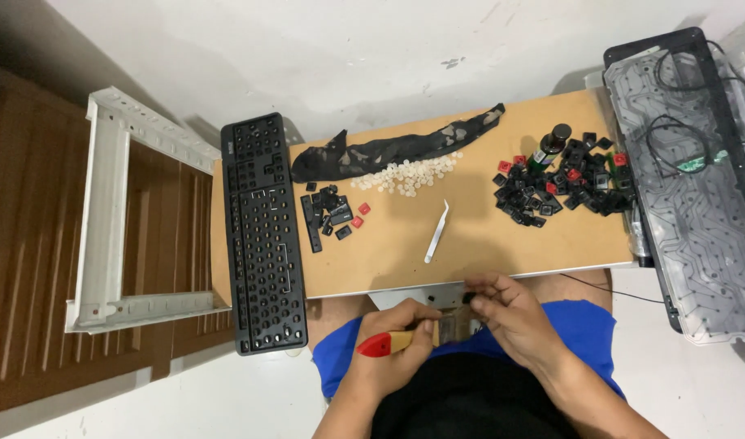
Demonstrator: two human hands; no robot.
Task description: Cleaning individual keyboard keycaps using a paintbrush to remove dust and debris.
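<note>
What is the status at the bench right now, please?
Left hand grips a red-handled brush. Right hand pinches a small black keycap against the bristles. Tweezers and keycap piles lie untouched; nothing in the way.

**Where everything sits around my hands**

My left hand [397, 345] and right hand [510, 317] meet over my lap, just below the near edge of the table [486, 244]; the left holds a brush [405, 340], the right pinches a keycap [468, 298] at its bristles. At twelve o'clock the tweezers [436, 233] lie on the table. At eleven sit a small heap of keycaps [332, 215], domes [405, 175] behind them, a cloth [397, 148] behind those. The keyboard frame [262, 236] lies at ten on the table's left end. At one, a large keycap pile [559, 183] surrounds a bottle [549, 146]. The membrane tray [689, 179] lies at two, beyond the table's right end.
</note>
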